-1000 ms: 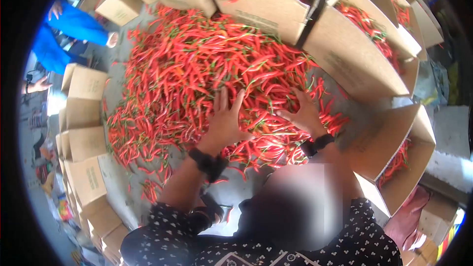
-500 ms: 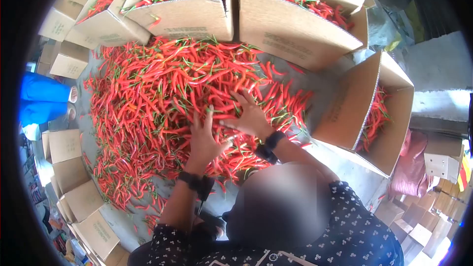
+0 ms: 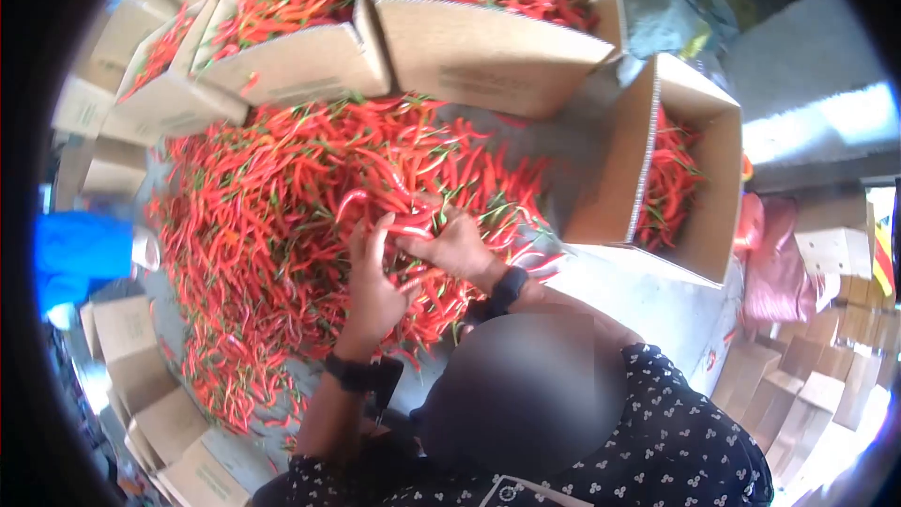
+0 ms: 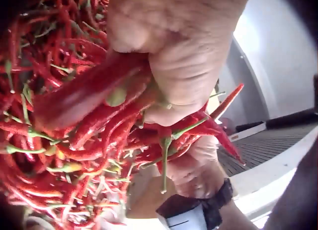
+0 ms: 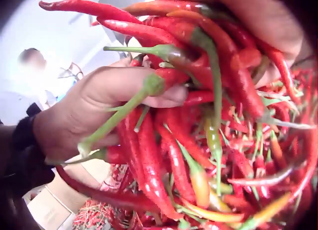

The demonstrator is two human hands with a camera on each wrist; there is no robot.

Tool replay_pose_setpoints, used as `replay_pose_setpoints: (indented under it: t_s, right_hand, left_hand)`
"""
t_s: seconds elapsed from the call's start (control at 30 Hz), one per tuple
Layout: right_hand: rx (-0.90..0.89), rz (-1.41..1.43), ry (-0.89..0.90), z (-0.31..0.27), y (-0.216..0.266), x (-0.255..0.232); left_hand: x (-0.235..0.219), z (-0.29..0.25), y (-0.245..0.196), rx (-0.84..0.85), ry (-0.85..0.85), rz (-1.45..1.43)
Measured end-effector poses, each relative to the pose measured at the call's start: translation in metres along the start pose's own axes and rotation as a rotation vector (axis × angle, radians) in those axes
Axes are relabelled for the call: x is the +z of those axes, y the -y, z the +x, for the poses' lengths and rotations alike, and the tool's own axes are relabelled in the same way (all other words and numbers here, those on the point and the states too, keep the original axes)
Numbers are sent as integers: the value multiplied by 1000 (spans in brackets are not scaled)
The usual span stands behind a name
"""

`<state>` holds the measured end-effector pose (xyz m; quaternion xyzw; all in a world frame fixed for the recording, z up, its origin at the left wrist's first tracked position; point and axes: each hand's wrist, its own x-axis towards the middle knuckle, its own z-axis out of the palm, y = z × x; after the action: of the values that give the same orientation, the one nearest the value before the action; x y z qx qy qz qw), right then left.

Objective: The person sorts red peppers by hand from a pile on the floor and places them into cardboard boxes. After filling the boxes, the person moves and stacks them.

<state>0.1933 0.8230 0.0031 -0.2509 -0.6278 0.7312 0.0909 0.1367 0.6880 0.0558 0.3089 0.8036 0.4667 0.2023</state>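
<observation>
A large heap of red chili peppers (image 3: 253, 235) with green stems lies on the floor in front of me. My left hand (image 3: 375, 296) and right hand (image 3: 457, 246) are close together over its near part, with a bunch of chili peppers (image 3: 405, 223) between them. In the left wrist view, the fingers (image 4: 184, 76) of my left hand curl round several chilies. The right wrist view has chilies lying in the curl of my right hand (image 5: 268, 26), stems pointing different ways. Across from it, the left thumb (image 5: 144, 86) presses on more chilies.
Open cardboard boxes (image 3: 488, 52) of chilies line the far side. Another box (image 3: 601, 188) with chilies stands at the right. More cartons (image 3: 141, 366) line the left, where a person in blue trousers (image 3: 84, 258) stands. A reddish sack (image 3: 779, 263) lies far right.
Both hands were spread apart on the heap. They have come together and now hold a bunch of chilies between them. The head view has turned toward the right.
</observation>
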Motion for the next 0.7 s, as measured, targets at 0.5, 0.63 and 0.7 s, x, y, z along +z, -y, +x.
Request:
replay_pose_setpoints:
  t_s: [0.5, 0.63, 0.7]
  right_hand:
    - [-409, -180, -611, -135, 218, -175]
    - [-138, -536, -665, -119, 150, -270]
    - [-74, -949, -627, -109, 122, -286]
  left_hand:
    - [113, 92, -208, 822, 416, -292]
    - [173, 107, -206, 642, 600, -85]
    - [173, 104, -203, 674, 522, -76]
